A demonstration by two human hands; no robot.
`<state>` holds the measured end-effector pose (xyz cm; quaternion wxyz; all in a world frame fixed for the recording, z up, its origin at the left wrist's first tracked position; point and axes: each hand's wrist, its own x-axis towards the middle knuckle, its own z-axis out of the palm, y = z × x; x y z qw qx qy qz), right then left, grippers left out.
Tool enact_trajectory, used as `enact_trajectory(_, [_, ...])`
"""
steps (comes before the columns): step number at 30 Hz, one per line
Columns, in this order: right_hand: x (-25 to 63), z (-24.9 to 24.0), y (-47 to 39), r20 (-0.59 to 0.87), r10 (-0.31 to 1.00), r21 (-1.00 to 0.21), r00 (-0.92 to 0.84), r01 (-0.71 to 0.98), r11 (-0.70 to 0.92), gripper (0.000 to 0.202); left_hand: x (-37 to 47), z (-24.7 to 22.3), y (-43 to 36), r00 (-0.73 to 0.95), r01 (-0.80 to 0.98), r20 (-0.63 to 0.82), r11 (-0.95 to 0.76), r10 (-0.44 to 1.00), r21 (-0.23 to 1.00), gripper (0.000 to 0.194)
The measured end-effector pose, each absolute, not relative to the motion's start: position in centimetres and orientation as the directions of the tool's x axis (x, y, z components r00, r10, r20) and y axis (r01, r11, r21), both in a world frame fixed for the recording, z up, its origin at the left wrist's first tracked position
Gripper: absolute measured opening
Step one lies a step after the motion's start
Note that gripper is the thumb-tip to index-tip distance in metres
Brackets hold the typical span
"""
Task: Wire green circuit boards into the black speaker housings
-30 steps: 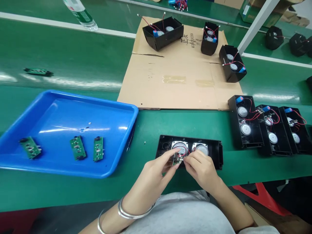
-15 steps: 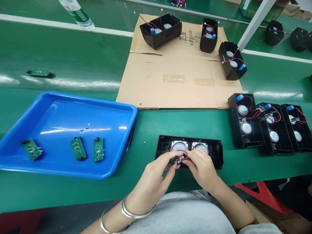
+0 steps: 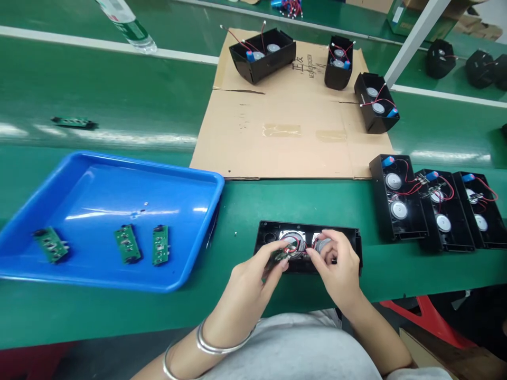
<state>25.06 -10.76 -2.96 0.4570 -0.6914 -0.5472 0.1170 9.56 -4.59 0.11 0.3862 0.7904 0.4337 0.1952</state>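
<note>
A small green circuit board (image 3: 280,255) with red wires is pinched between the thumb and fingers of my left hand (image 3: 253,277). It is held over an open black speaker box (image 3: 348,237) lying lengthwise before me, with two round speakers in it. My right hand (image 3: 336,269) is over the box's right half, fingers curled and closed near the right speaker (image 3: 322,244). Wires run close to its thumb tip, but what it pinches, if anything, is too small to tell. My fingers partly hide both speakers and the board.
A blue tray (image 3: 99,203) at left holds several circuit boards. Another board (image 3: 74,122) lies beyond it. Wired speaker boxes (image 3: 400,227) stand at right, and more sit on a cardboard sheet (image 3: 285,153). A bottle (image 3: 132,29) and a metal post (image 3: 414,42) are farther back.
My right hand has drawn away from the left toward the right, and its fingers have curled. My left hand keeps hold of the circuit board, which has shifted slightly.
</note>
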Motion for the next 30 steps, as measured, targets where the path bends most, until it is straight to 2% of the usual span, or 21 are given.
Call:
enact_trajectory(3, [25.3, -2.9, -10.2, 0.301, 0.895, -0.748, 0.329, 0.664, 0.008, 0.004, 9.4, 0.3, -4.5, 0.487, 0.585, -0.026, -0.304, 0.873, 0.751, 0.023])
enact_trajectory(6, [25.5, -2.7, -10.1, 0.29, 0.915, -0.747, 0.281, 0.664, 0.032, 0.01, 9.4, 0.2, -4.4, 0.421, 0.591, -0.028, -0.252, 0.906, 0.766, 0.023])
enact_trajectory(9, [25.5, -2.7, -10.3, 0.277, 0.95, -0.712, 0.14, 0.694, 0.105, 0.015, 9.6, -0.2, -4.5, 0.382, 0.592, -0.012, -0.235, 0.924, 0.771, 0.022])
enact_trajectory(13, [25.3, -3.1, -10.4, 0.299, 0.954, -0.62, -0.001, 0.76, 0.195, 0.023, 9.8, -0.7, -4.8, 0.433, 0.58, -0.004, -0.275, 0.901, 0.767, 0.023])
enact_trajectory(23, [25.2, -3.3, -10.2, 0.272, 0.962, -0.498, -0.037, 0.849, 0.174, 0.031, 10.0, -1.8, -5.3, 0.547, 0.493, 0.079, -0.397, 0.833, 0.774, 0.022])
enact_trajectory(30, [25.2, -3.5, -10.3, 0.286, 0.949, -0.376, -0.13, 0.896, 0.236, 0.034, 10.0, -1.5, -4.8, 0.586, 0.431, 0.091, -0.405, 0.805, 0.806, 0.022])
